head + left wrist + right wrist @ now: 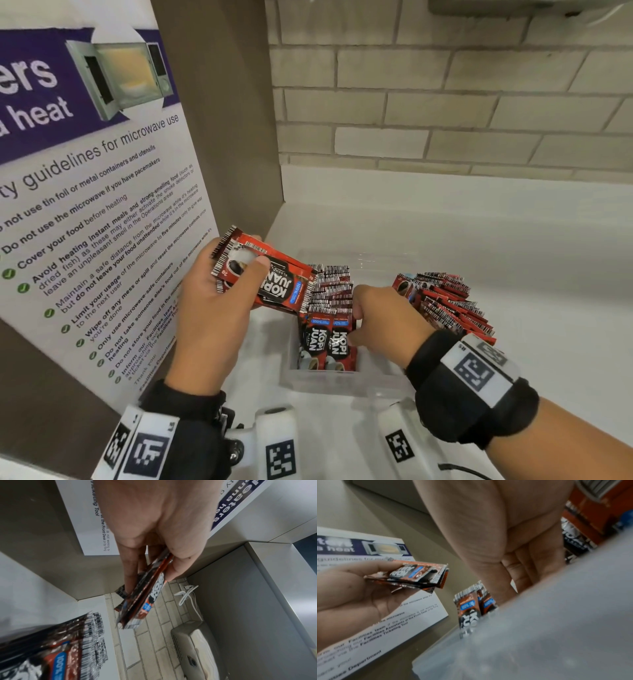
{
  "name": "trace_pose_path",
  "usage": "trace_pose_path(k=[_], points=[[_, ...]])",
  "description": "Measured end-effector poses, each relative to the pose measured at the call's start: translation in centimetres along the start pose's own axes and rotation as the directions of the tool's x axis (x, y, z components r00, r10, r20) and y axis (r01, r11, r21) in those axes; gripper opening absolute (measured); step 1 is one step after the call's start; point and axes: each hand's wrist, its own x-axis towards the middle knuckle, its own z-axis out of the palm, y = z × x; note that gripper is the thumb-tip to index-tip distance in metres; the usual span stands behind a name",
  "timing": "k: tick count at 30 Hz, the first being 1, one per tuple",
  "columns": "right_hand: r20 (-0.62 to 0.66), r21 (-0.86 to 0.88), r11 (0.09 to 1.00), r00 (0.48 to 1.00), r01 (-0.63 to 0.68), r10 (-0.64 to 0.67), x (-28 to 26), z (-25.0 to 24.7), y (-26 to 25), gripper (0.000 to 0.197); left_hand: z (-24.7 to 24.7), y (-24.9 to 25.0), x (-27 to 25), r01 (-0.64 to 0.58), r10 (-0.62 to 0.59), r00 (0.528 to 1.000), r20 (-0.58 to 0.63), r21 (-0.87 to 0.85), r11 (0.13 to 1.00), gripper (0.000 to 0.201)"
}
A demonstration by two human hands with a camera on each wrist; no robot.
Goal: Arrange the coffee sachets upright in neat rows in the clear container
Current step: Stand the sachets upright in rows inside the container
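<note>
1. Coffee sachets, red-and-black foil (325, 339), stand upright in your clear plastic container (342, 380) on the white desk (513, 240).
2. Your left hand (212, 308) pinches a spare bundle (270, 277) lying crosswise, left of the rows.
3. Your right hand (383, 318) curls onto the front row, nearer; its grip is hidden.

Bright, even light; wrist views blurred, dimmer, and warped at edges.

Pale brick wall (445, 102), white counter (513, 257), microwave-guidelines poster (85, 171).
</note>
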Motion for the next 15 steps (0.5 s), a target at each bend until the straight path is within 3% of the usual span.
trace_pose_path(k=[6, 9, 13, 15], points=[[0.019, -0.051, 0.998, 1.0, 0.026, -0.025, -0.1, 0.0, 0.1, 0.042, 0.1, -0.2, 0.0, 0.015, -0.015, 1.0, 0.01, 0.003, 1.0, 0.022], [-0.051, -0.005, 1.0, 0.998, 0.023, -0.024, -0.9, -1.1, 0.2, 0.033, 0.1, -0.1, 0.0, 0.011, -0.012, 0.999, 0.03, 0.021, 1.0, 0.021], [-0.331, 0.343, 0.928, 0.943, 0.145, -0.025, -1.9, -4.4, 0.8, 0.012, 0.6, 0.2, 0.1, 0.013, -0.017, 0.996, 0.089, 0.054, 0.998, 0.021], [-0.295, 0.551, 0.804, 0.953, 0.224, -0.063, -2.6, -6.1, 0.7, 0.028, 1.3, 0.3, 0.1, 0.024, -0.033, 0.99, 0.141, 0.061, 0.998, 0.022]])
